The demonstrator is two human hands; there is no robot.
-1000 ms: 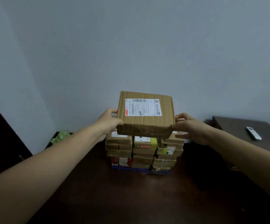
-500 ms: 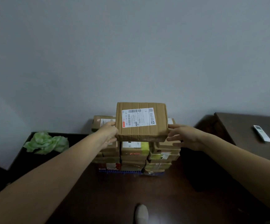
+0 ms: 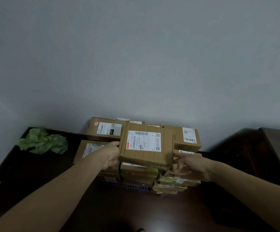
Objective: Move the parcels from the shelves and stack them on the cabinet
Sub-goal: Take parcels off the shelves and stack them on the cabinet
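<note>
Head view: hands (image 3: 110, 156) (image 3: 192, 165) flank parcel (image 3: 146, 145) atop stack (image 3: 138, 173) (on cabinet (image 3: 35, 181)).

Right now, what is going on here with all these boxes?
A person holds a labelled parcel on top of a stack of parcels on the dark cabinet. The left hand has a grip on its left edge; the right hand touches its right edge. A green cloth lies at the left.
</note>
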